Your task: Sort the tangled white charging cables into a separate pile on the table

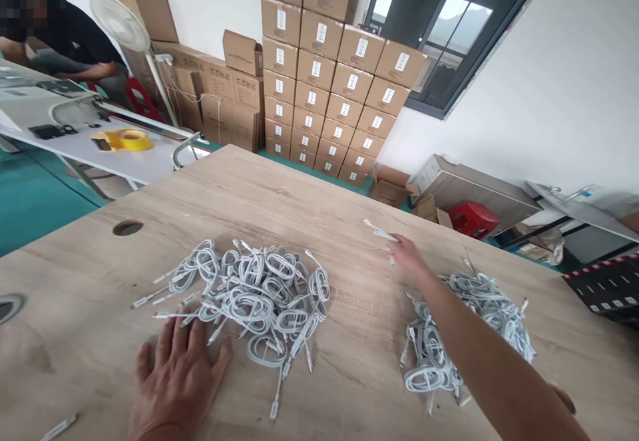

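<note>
My left hand (177,374) lies flat on the wooden table with its fingers spread, fingertips against the near-left edge of a pile of coiled white cables (249,294). Several cable ends with white connectors stick out of that pile. Farther out, my right hand (407,255) is stretched over the far side of the table, its fingers closed on a thin white piece (382,231), slightly blurred; its kind is not clear. Under and beside my right forearm is a second pile of coiled white cables (432,354), partly hidden by the arm.
The wooden table (349,388) has a round cable hole (128,227). A white connector piece (60,428) lies at its near-left corner. A yellow tape dispenser (122,140) sits on a side table. Cardboard boxes (319,68) are stacked behind. A person (74,35) sits far left.
</note>
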Motion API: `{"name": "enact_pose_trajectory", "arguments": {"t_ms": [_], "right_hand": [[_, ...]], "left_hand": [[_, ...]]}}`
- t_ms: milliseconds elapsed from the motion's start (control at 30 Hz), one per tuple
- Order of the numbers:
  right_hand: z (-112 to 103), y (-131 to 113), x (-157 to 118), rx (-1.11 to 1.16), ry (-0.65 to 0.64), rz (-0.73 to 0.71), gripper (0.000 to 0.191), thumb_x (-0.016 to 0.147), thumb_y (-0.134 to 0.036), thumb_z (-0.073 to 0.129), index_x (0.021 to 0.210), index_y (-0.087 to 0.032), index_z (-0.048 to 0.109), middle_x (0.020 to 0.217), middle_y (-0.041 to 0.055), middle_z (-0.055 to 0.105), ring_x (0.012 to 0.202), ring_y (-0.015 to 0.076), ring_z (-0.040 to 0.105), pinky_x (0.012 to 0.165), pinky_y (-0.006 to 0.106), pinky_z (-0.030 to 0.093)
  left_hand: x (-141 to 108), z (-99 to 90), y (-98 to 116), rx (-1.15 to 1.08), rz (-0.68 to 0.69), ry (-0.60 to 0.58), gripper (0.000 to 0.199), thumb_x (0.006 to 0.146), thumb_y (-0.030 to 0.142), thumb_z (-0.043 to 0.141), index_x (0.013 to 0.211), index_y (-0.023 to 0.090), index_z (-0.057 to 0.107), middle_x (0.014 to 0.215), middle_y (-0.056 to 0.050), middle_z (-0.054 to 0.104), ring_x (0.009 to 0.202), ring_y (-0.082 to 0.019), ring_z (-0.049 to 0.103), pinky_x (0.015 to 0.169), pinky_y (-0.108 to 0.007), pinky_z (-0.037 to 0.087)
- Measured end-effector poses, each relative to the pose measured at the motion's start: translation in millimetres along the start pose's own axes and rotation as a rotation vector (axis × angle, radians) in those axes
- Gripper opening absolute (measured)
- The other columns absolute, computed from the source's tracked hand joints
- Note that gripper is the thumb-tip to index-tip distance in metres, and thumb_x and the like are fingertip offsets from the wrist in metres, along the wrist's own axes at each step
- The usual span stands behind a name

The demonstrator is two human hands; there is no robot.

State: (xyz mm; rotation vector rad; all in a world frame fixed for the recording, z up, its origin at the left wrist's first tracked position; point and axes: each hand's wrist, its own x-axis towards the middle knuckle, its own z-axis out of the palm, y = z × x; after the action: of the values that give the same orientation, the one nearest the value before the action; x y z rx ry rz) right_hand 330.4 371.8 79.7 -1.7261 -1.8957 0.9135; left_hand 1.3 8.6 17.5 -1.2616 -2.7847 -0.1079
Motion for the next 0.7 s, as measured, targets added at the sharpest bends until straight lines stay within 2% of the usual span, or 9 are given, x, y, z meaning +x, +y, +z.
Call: {"name": "enact_pose_trajectory", "arguments": {"t_ms": [100, 167, 200, 233, 300, 400, 467, 600, 700], "right_hand": [[26.6, -44.1, -37.8, 0.121, -0.303, -0.181, 0.073, 0.088, -0.051, 0.066, 0.153, -0.023, 0.049, 0.141, 0.0109, 0.065, 0.123, 0.0266, 0.065, 0.097, 0.036, 0.055], [25.9, -60.3, -55.7, 0.029, -0.496, -0.34, 0.087, 0.079, -0.058, 0.077, 0.156, -0.029, 0.046, 0.158, 0.0081, 0.051, 0.14, 0.0287, 0.053, 0.11, 0.04, 0.048], [18.3, -61.9, -61.3, -0.054, -0.532, -0.378, 0.085, 0.078, -0.058, 0.079, 0.153, -0.031, 0.05, 0.16, 0.0073, 0.049, 0.142, 0.0295, 0.05, 0.114, 0.041, 0.044], [6.6, -58.8, -65.0, -0.155, -0.526, -0.37, 0.076, 0.08, -0.056, 0.078, 0.148, -0.029, 0.056, 0.157, 0.008, 0.052, 0.142, 0.0304, 0.051, 0.115, 0.042, 0.043], [-23.9, -40.7, -69.0, -0.404, -0.456, -0.244, 0.058, 0.085, -0.049, 0.073, 0.136, -0.023, 0.066, 0.145, 0.0129, 0.062, 0.133, 0.033, 0.059, 0.112, 0.044, 0.044], [-66.1, 1.9, -76.7, -0.77, -0.456, -0.036, 0.053, 0.076, -0.039, 0.079, 0.125, -0.018, 0.073, 0.131, 0.0169, 0.07, 0.122, 0.0375, 0.065, 0.102, 0.045, 0.049], [-82.5, 29.5, -87.5, -0.888, -0.465, -0.002, 0.048, 0.074, -0.035, 0.079, 0.119, -0.019, 0.075, 0.126, 0.0151, 0.073, 0.121, 0.0378, 0.065, 0.102, 0.045, 0.048], [-98.0, 64.5, -112.1, -0.771, -0.291, -0.1, 0.032, 0.081, -0.03, 0.065, 0.111, -0.023, 0.075, 0.117, 0.0091, 0.074, 0.114, 0.0291, 0.067, 0.1, 0.039, 0.046], [-114.2, 74.2, -121.2, -0.544, -0.118, -0.105, 0.026, 0.081, -0.039, 0.063, 0.098, -0.023, 0.072, 0.099, 0.0057, 0.074, 0.095, 0.0266, 0.068, 0.089, 0.038, 0.05]], "left_hand": [[1.9, 5.2, -3.4, -0.029, 0.01, 0.035, 0.076, 0.091, 0.059, 0.023, 0.141, 0.012, 0.055, 0.157, -0.022, 0.047, 0.156, -0.036, 0.026, 0.127, -0.06, 0.021], [3.6, 8.5, -4.9, -0.044, 0.019, 0.046, 0.075, 0.092, 0.058, 0.023, 0.141, 0.011, 0.055, 0.156, -0.023, 0.047, 0.155, -0.037, 0.028, 0.125, -0.062, 0.022], [4.1, 9.7, -5.2, -0.048, 0.026, 0.046, 0.075, 0.092, 0.058, 0.023, 0.141, 0.01, 0.055, 0.156, -0.024, 0.047, 0.155, -0.038, 0.028, 0.125, -0.062, 0.022], [4.5, 10.5, -5.0, -0.05, 0.032, 0.042, 0.075, 0.092, 0.058, 0.023, 0.141, 0.01, 0.054, 0.157, -0.024, 0.046, 0.155, -0.038, 0.028, 0.125, -0.062, 0.022], [4.5, 11.0, -3.5, -0.044, 0.025, 0.034, 0.074, 0.092, 0.057, 0.025, 0.14, 0.01, 0.055, 0.158, -0.023, 0.045, 0.156, -0.037, 0.026, 0.126, -0.061, 0.019], [4.4, 8.8, 0.3, -0.015, -0.01, 0.013, 0.073, 0.091, 0.057, 0.026, 0.141, 0.011, 0.054, 0.161, -0.02, 0.043, 0.157, -0.034, 0.023, 0.127, -0.058, 0.016], [4.7, 5.0, 3.1, 0.003, -0.023, -0.001, 0.074, 0.091, 0.056, 0.022, 0.143, 0.012, 0.052, 0.162, -0.018, 0.042, 0.157, -0.032, 0.022, 0.127, -0.057, 0.016], [5.4, -6.2, 7.1, 0.007, -0.011, -0.018, 0.076, 0.093, 0.055, 0.013, 0.144, 0.012, 0.049, 0.162, -0.018, 0.041, 0.155, -0.032, 0.023, 0.125, -0.057, 0.017], [6.0, -12.4, 7.7, 0.008, -0.002, -0.047, 0.074, 0.093, 0.056, 0.013, 0.141, 0.014, 0.051, 0.162, -0.016, 0.041, 0.155, -0.031, 0.023, 0.124, -0.056, 0.018]]}}
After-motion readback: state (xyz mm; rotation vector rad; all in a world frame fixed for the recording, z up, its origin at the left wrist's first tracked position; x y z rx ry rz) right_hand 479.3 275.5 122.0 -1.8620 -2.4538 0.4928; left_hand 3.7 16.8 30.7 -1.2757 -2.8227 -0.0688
